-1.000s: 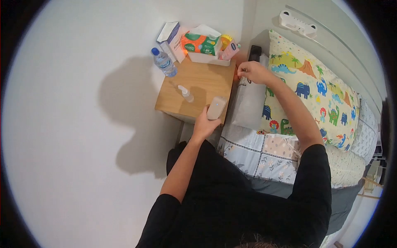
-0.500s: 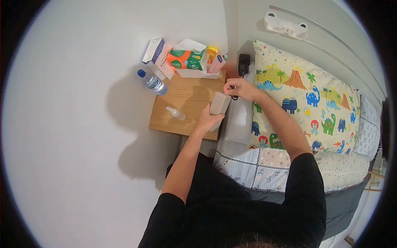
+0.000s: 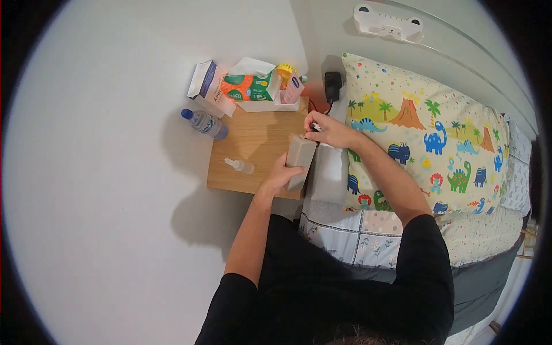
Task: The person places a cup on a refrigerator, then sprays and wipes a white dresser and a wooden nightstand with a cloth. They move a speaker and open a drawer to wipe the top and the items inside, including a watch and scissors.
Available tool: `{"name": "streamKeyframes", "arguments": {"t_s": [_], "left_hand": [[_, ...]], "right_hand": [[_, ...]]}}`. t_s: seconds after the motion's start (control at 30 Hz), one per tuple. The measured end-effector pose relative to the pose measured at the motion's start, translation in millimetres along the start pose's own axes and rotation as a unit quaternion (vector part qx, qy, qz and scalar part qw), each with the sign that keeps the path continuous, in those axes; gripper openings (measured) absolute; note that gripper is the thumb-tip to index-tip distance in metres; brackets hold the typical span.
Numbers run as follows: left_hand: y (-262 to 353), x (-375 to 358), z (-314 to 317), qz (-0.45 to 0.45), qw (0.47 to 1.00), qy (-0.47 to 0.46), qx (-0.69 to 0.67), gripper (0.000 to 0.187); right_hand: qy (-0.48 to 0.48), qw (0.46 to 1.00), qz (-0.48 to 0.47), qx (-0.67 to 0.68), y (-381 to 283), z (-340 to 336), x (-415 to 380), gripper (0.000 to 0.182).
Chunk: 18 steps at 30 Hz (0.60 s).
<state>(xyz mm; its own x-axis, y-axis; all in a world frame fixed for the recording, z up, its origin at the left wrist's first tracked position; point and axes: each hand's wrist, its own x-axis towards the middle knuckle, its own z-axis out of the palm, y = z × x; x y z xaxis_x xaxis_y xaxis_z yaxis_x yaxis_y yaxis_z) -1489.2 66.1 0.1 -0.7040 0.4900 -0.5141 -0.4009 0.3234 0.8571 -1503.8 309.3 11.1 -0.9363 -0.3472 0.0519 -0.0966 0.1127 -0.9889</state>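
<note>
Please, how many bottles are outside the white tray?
2: a clear plastic blue-capped bottle at the left edge of the light wooden table; a small translucent white-topped bottle left of the left hand. Others may be hidden.

Left hand (image 3: 280,176)'s got a beige box (image 3: 300,154), right hand (image 3: 333,131)'s pinching a black cord (image 3: 315,127) by the far end.

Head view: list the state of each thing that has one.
Pale device: held in the left hand
Cable: gripped in the right hand; fingers hide whether it's plugged in
Water bottle: upright, capped
Small bottle: upright
Black adapter: cable attached; power unclear
Pillow: lying on the bed
</note>
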Motion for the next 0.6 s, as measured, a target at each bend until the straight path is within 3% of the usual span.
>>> {"name": "streamKeyframes", "arguments": {"t_s": [0.17, 0.33, 0.43, 0.5, 0.6], "left_hand": [[-20.5, 19.4, -8.3, 0.016, 0.999, -0.034, -0.032, 0.057], [-4.9, 8.8, -7.3, -0.025, 0.999, 0.01, -0.039, 0.057], [-8.9, 11.3, -9.3, 0.033, 0.999, 0.019, -0.034, 0.057], [-7.9, 11.9, -11.2, 0.089, 0.992, 0.051, 0.07, 0.058], [-3.0, 9.9, -9.6, 0.106, 0.99, 0.065, 0.061, 0.059]], "right_hand": [[0.033, 0.999, -0.037, 0.017, 7.5, -4.0, 0.8, 0.012], [-0.024, 0.997, 0.012, 0.073, -1.0, -19.5, -1.7, 0.016], [-0.048, 0.999, -0.016, -0.011, 1.0, -17.1, -1.9, 0.026], [-0.043, 0.998, -0.033, -0.031, 1.4, -14.5, -2.3, 0.029], [-0.028, 0.993, -0.086, -0.082, 7.5, -8.2, -1.0, 0.034]]}}
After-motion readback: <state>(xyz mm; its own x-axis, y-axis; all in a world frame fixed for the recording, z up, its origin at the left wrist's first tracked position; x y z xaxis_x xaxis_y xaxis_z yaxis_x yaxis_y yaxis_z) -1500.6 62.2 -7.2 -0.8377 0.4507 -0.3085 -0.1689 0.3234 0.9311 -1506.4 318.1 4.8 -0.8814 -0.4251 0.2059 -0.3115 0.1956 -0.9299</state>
